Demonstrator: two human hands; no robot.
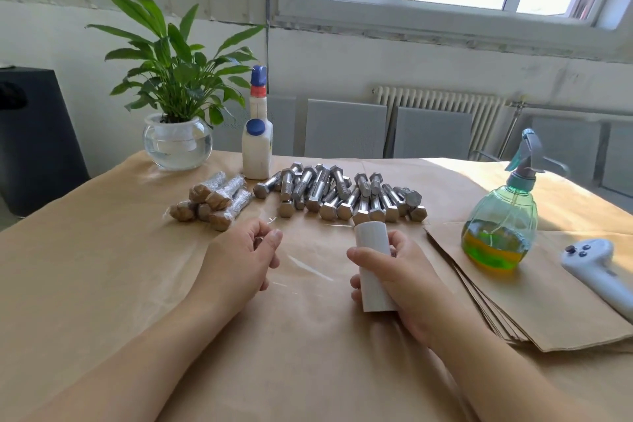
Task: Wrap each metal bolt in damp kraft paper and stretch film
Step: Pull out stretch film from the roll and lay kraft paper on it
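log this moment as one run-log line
right hand: grips white stretch film roll | left hand: pinches clear film end | bare steel bolts: piled behind

Shiny metal bolts (337,193), matt kraft paper (534,305)

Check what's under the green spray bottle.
The spray bottle stands on a stack of kraft paper sheets, at its far end. Under the stack lies the paper-covered table. Whatever is directly beneath the bottle's base is covered.
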